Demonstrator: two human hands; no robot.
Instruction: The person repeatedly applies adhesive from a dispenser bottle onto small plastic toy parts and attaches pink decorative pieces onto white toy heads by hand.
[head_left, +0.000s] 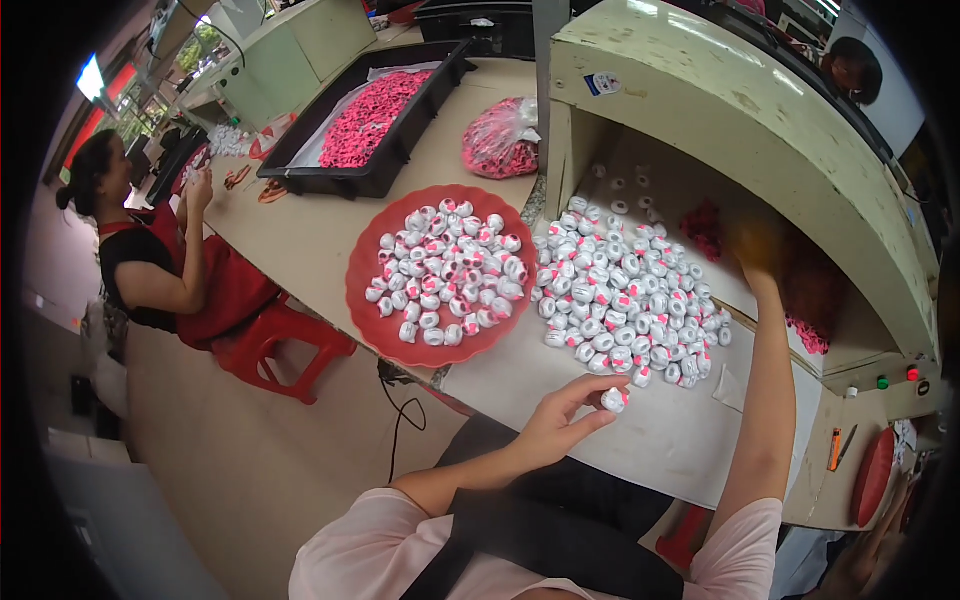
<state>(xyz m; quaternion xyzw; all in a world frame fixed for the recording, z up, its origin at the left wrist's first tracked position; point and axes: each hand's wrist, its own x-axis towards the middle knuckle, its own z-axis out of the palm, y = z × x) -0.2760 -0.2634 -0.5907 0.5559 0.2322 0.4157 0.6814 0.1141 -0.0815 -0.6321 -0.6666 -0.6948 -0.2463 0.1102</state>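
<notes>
My left hand (556,428) pinches a small round white plastic piece with a pink spot (614,401) between thumb and fingers, just in front of the pile. My right hand (757,252) reaches inside the arched opening of the pale green housing (690,85), beside a heap of small dark pink pieces (702,228). Shadow and blur hide its fingers. Between the hands spreads a big pile of similar white pieces (635,290), many with pink parts. A scalloped red dish (362,310) to the left holds more of them.
Farther back are a black tray (345,182) of pink pieces and a clear bag of pink pieces (500,140). A co-worker (150,260) sits at the left by a red stool (275,350). An orange utility knife (834,450) and a red dish (874,478) are at the right.
</notes>
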